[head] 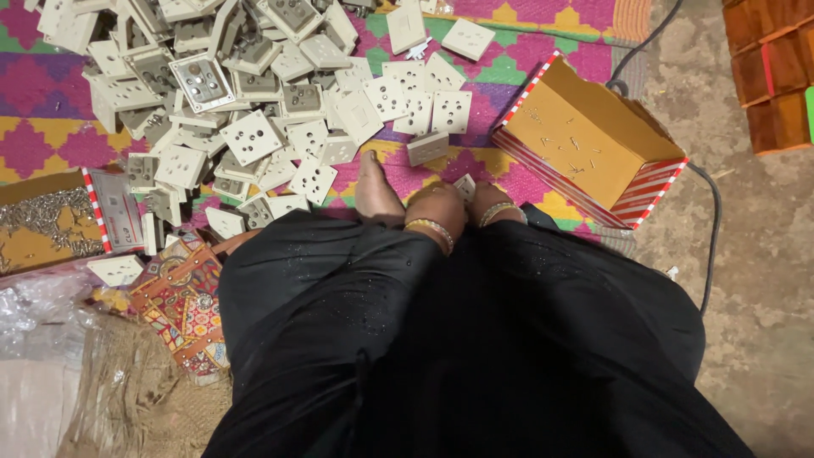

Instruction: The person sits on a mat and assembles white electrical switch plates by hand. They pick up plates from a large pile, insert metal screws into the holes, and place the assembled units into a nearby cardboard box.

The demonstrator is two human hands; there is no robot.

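Dozens of white socket plates (254,102) lay heaped over the upper left of a bright woven mat (543,51), leaving only a narrow free strip in front of the person's knees. An open cardboard box (585,136) hemmed that strip on the right, and a tray of screws (42,225) sat at the left edge. Bare concrete floor (755,280) lay open on the right, crossed by a dark cable (712,220).

The left hand (437,203) and right hand (496,202) were pressed together just past the black robe (475,339), grasping one small white plate (465,185) between them. The fingers were curled out of sight. A bare foot (373,191) rested just beside the left hand. The robe hid the lap and much of a patterned bag (182,301).
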